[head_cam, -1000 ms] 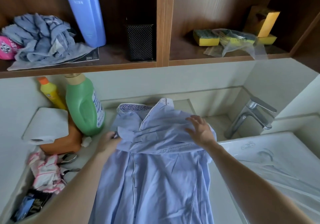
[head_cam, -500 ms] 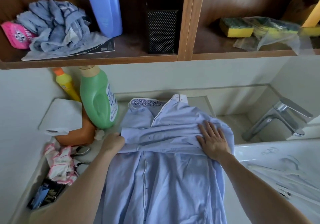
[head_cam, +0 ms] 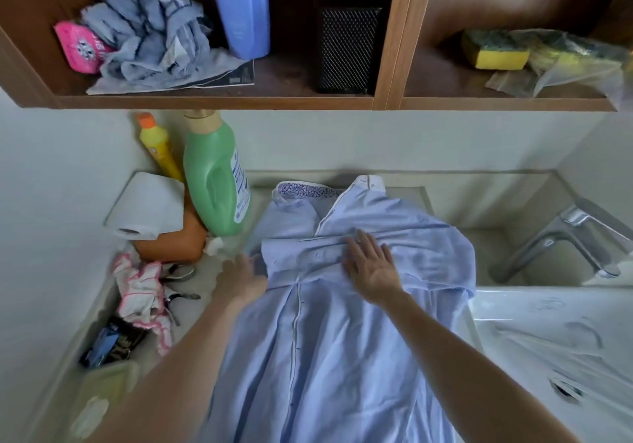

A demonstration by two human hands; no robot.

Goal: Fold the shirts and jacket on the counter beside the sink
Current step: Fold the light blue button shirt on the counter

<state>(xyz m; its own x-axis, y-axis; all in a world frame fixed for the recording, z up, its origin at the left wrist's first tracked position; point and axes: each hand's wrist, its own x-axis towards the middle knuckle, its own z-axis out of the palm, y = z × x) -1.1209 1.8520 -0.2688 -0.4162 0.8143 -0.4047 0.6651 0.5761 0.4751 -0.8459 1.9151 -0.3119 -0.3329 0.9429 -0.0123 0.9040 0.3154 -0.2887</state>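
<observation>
**Hands apart on a pale blue button-up shirt (head_cam: 342, 357)**

Your right hand (head_cam: 371, 264) lies flat with straight fingers, pressing down on the sleeve folded across the shirt's chest. Your left hand (head_cam: 239, 278) is at the left end of that fold, touching the cloth. It is blurred, so you cannot tell whether it pinches the fabric or only rests against it. The shirt lies front up on the pale stone counter (head_cam: 407, 193), collar toward the wall and hem toward you. Its right edge lies just beside the white ceramic sink (head_cam: 548, 340), with the chrome lever faucet (head_cam: 561, 240) behind. To the left stand a green plastic detergent bottle (head_cam: 214, 182) and a slim yellow bottle with an orange cap (head_cam: 161, 148). Near them a white paper roll (head_cam: 147, 206) rests on a round orange tub (head_cam: 174, 240).
</observation>
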